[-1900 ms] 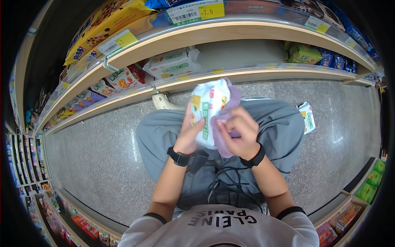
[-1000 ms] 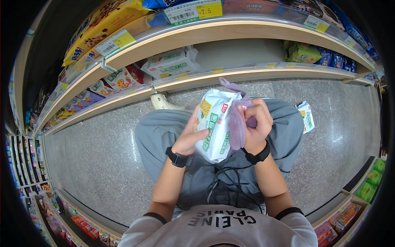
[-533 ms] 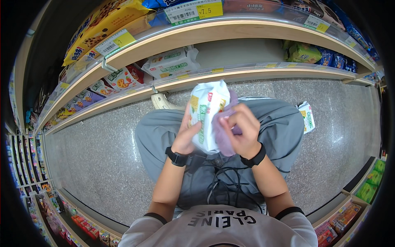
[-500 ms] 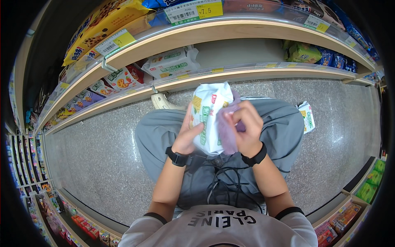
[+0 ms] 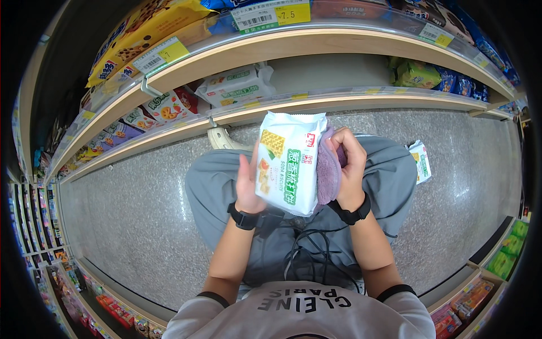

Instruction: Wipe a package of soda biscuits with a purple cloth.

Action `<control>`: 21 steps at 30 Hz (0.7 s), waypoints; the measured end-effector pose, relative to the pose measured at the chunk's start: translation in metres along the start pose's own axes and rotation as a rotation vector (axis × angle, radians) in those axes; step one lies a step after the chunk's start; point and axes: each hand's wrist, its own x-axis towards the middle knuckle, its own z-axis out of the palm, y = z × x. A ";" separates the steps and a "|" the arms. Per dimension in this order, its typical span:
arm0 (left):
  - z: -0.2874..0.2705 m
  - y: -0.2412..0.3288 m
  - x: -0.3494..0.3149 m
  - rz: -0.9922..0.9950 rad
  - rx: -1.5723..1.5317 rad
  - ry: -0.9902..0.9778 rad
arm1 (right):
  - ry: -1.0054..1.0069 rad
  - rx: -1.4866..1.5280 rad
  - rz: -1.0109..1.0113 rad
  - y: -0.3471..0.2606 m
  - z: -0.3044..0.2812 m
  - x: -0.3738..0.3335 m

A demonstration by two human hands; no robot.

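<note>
A white plastic packet of soda biscuits [image 5: 291,164], with a biscuit picture and green lettering, is held above my crossed legs with its printed face up. My left hand [image 5: 249,183] supports its left side; the thumb stands up off the face and the fingers are mostly hidden behind the packet. In my right hand [image 5: 351,164] is a bunched purple cloth [image 5: 327,175], gripped by curled fingers and lying against the packet's right edge. Another white packet [image 5: 420,162] lies on the floor beside my right knee.
Ahead of me, a low wooden shelf [image 5: 350,103] carries white packets [image 5: 237,86], red-and-white snack packs [image 5: 166,107] and green packs [image 5: 416,73]. The shelf above it [image 5: 316,48] juts toward me with price tags and yellow bags [image 5: 141,39]. More stocked shelves stand behind me on both sides.
The packet has turned flatter, so its front shows more fully. My left thumb has lifted off it. The cloth in my right hand has shifted from its face to its right edge.
</note>
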 end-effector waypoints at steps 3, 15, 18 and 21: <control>-0.001 0.005 -0.001 -0.122 -0.387 -0.015 | -0.007 0.071 0.066 0.004 0.002 -0.002; -0.015 -0.001 -0.002 -0.077 -0.483 -0.145 | -0.101 0.073 0.049 0.004 0.002 -0.004; -0.014 0.000 -0.002 -0.094 -0.531 -0.145 | -0.112 0.048 -0.018 0.000 0.002 -0.003; -0.014 0.001 -0.001 -0.099 -0.561 -0.108 | -0.139 0.041 -0.005 -0.005 0.002 -0.002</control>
